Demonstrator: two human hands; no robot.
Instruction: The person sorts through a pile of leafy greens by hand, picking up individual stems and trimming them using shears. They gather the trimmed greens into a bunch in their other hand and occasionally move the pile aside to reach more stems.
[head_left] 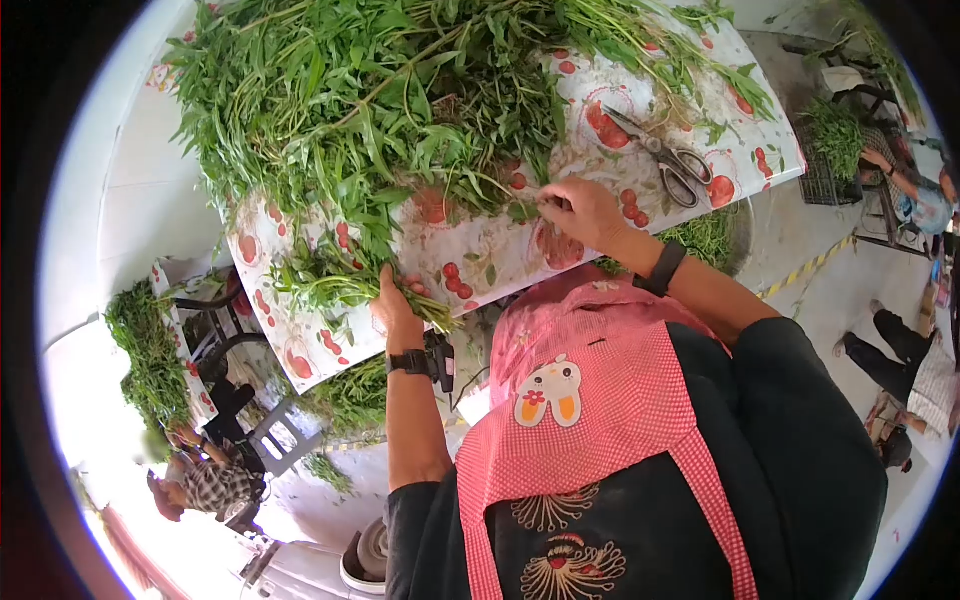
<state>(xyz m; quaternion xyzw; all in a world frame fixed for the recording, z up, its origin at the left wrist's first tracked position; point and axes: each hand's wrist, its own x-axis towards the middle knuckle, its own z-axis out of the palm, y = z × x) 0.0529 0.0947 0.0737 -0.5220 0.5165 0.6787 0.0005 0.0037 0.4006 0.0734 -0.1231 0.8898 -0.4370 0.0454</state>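
Observation:
My left hand [397, 308] is closed around a small bunch of leafy green stems [335, 283] at the table's near edge. The cut ends stick out to the right of the hand, and the leaves spread to the left. My right hand [585, 212] is pinched at the fingertips on a thin green stem [505, 192] at the edge of the pile. A large heap of leafy green herbs [330, 90] covers the far and left part of the table. Scissors [660, 155] with black handles lie on the cloth beyond my right hand, blades slightly apart.
The table wears a white cloth [500, 255] printed with red fruit. More cut greens [710, 240] lie below its near edge. A dark crate [830, 185] of greens stands on the floor at right. Other people work at left [215, 480] and far right [915, 195].

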